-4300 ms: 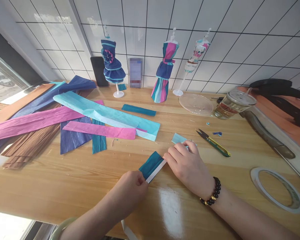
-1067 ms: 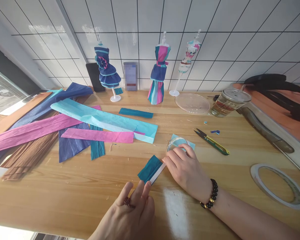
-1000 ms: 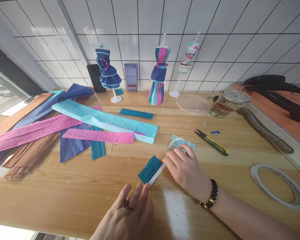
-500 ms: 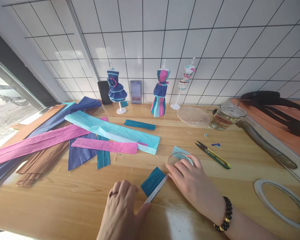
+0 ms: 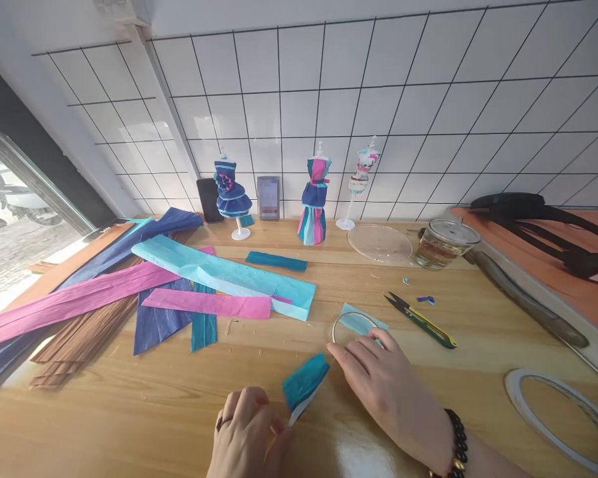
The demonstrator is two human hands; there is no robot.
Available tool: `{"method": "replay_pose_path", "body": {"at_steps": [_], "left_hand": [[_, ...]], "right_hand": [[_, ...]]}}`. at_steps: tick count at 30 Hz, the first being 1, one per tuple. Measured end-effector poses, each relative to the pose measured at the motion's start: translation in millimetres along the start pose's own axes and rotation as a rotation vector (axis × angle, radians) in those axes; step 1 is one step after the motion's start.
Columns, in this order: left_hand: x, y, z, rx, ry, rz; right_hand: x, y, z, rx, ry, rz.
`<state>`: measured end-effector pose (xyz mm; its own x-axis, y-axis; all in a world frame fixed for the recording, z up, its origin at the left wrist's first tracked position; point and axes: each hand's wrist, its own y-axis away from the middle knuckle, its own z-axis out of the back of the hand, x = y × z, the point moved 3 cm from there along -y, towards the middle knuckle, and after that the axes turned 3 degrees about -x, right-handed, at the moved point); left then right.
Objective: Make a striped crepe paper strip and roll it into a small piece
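Teal paper (image 5: pixel 303 381), at lower centre of the frame, is pinched at its white-edged corner by the left hand (image 5: pixel 246 431), apparently for control; the right hand (image 5: pixel 386 392) grips the tape roll (image 5: pixel 353 313) alongside.

No readable text or labels anywhere.

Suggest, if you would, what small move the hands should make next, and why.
I would probably have the left hand gently smooth the small teal piece flat on the table, since the piece looks bowed, the white strip along its edge curves too, and the left thumb is right by that strip's lower end.
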<state>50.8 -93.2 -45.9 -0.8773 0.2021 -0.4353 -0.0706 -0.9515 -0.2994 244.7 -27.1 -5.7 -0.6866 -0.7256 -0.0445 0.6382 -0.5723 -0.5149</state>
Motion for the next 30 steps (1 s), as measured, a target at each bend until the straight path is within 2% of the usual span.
{"method": "replay_pose_path", "body": {"at_steps": [4,7,9,11,13,16,17,21,26,30], "left_hand": [[-0.5,-1.5,6.7,-0.013,0.055,-0.019],[0.3,-7.7,15.0,-0.004,0.082,0.059],[2.3,-18.0,21.3,0.041,0.084,0.134],[6.9,-33.9,27.0,0.123,0.067,0.207],[13.2,-52.7,30.4,0.26,0.083,0.25],[19.9,-78.9,32.2,0.468,0.153,0.205],[21.8,-85.8,32.7,0.5,0.131,0.193],[24.9,-100.5,31.3,0.482,0.03,0.139],[30.0,-101.4,24.1,0.435,0.018,0.123],[37.5,-101.8,16.8,0.479,0.086,0.161]], "right_hand": [[-2.0,4.2,-0.3,-0.031,-0.007,0.012],[-5.4,7.7,-1.9,-0.043,-0.009,0.002],[-7.6,8.6,-2.6,-0.044,0.002,-0.016],[-9.2,8.1,-2.2,-0.058,0.03,-0.035],[-10.1,6.5,-1.2,-0.078,0.057,-0.055],[-11.2,4.2,-1.4,-0.077,0.056,-0.088],[-11.9,3.8,-2.3,-0.059,0.041,-0.102],[-14.6,4.3,-6.6,0.022,-0.034,-0.144],[-14.0,4.6,-10.9,0.09,-0.05,-0.112],[-4.8,-0.4,-13.2,0.044,-0.073,-0.103]]}}
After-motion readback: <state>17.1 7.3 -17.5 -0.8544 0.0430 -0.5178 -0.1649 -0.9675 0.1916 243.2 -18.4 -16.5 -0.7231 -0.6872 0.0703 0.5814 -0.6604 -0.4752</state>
